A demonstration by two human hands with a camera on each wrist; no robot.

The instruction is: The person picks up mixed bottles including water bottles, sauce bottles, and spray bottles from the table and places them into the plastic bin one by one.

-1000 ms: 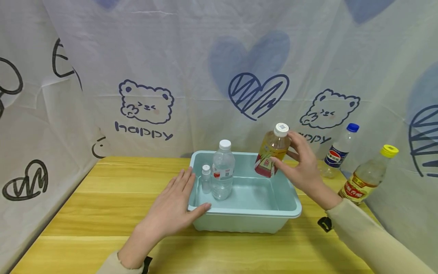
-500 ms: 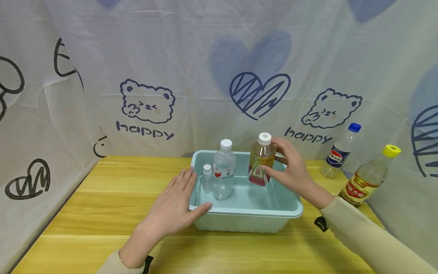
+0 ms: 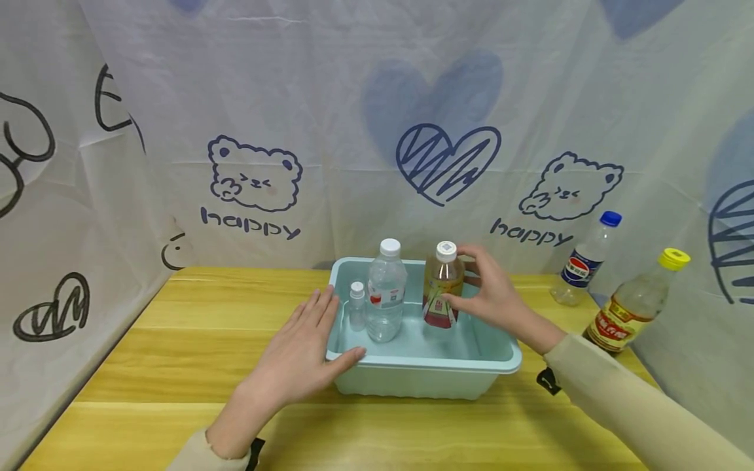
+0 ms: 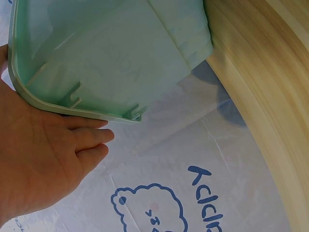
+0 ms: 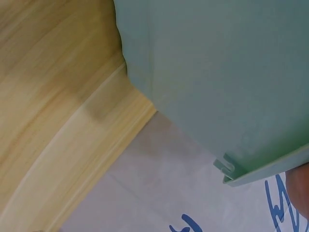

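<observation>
My right hand (image 3: 491, 294) grips a drink bottle (image 3: 443, 288) with a white cap, amber liquid and a yellow-red label, and holds it upright inside the pale green plastic bin (image 3: 424, 363). To its left in the bin stand a clear water bottle (image 3: 385, 304) with a white cap and a small clear bottle (image 3: 357, 311). My left hand (image 3: 294, 356) lies with straight fingers along the bin's left rim, thumb over the front corner. In the left wrist view the left hand (image 4: 53, 150) touches the underside of the rim. Only a bit of the right hand (image 5: 298, 191) shows in the right wrist view.
Right of the bin, on the wooden table (image 3: 206, 366), stand a Pepsi bottle (image 3: 580, 268) with a blue cap and a yellow-capped bottle (image 3: 624, 314) holding dark liquid. A printed cloth (image 3: 353, 163) hangs behind the table and along both sides.
My right hand has moved left and down with the amber drink bottle, from over the bin's right part to beside the water bottle, and the bottle has straightened. The left hand stays put.
</observation>
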